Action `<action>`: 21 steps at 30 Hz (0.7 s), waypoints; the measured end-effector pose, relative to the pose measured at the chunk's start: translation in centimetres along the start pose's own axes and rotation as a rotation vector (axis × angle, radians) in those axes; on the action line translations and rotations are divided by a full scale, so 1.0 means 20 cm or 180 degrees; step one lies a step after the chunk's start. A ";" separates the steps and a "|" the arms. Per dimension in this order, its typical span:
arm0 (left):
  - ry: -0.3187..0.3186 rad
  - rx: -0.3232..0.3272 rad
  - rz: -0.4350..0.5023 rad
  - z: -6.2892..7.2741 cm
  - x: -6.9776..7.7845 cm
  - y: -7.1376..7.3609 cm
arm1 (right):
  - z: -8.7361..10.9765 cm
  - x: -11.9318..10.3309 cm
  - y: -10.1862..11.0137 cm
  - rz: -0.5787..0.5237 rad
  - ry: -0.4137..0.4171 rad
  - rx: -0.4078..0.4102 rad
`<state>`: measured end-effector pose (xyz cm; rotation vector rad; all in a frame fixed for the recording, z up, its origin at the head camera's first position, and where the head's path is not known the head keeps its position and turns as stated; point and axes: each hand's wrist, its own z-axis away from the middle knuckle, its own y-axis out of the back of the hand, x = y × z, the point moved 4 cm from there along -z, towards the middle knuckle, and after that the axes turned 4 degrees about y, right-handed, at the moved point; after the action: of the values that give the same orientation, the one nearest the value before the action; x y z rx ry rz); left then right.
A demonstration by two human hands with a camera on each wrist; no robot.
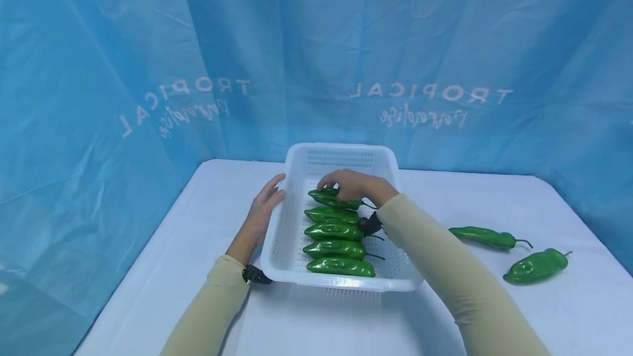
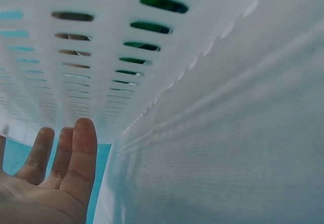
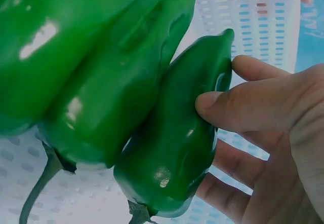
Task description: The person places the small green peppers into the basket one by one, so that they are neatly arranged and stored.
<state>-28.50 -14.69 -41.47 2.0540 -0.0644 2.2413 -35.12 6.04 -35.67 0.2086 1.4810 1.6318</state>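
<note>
A white plastic basket [image 1: 346, 283] with slotted walls holds several green peppers [image 1: 336, 232] lying crosswise in a row. At the far end of that row, my right hand [image 1: 348, 183] reaches in and grips a green pepper [image 1: 325, 198]. Seen from the right wrist, the thumb [image 3: 228, 110] lies on one side of this pepper [image 3: 169, 133] and the fingers are along the other; it rests against its neighbour. My left hand [image 1: 259, 214] is at the basket's left side, its fingers [image 2: 83, 153] extended beside the slotted wall [image 2: 114, 11]; contact with the rim is unclear.
Two more green peppers [image 1: 487, 238] [image 1: 536, 267] lie on the white-covered table [image 1: 494, 196], right of the basket. A blue printed curtain [image 1: 316, 59] hangs behind the table and along the left. Dark bands sit on both wrists.
</note>
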 end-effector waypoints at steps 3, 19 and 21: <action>-0.0014 0.0000 -0.0008 0.00 -0.01 0.00 | -0.01 0.01 -0.01 -0.0005 -0.0043 -0.0006; -0.0042 -0.0033 0.0044 0.00 0.00 0.01 | -0.05 0.05 -0.03 -0.0146 -0.0064 -0.0108; -0.0042 -0.0035 0.0061 0.00 -0.01 0.01 | -0.05 0.05 -0.04 -0.0154 -0.0079 -0.0114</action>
<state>-28.59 -14.83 -41.63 2.0716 -0.0977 2.2335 -36.05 5.92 -37.07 0.1712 1.4265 1.6100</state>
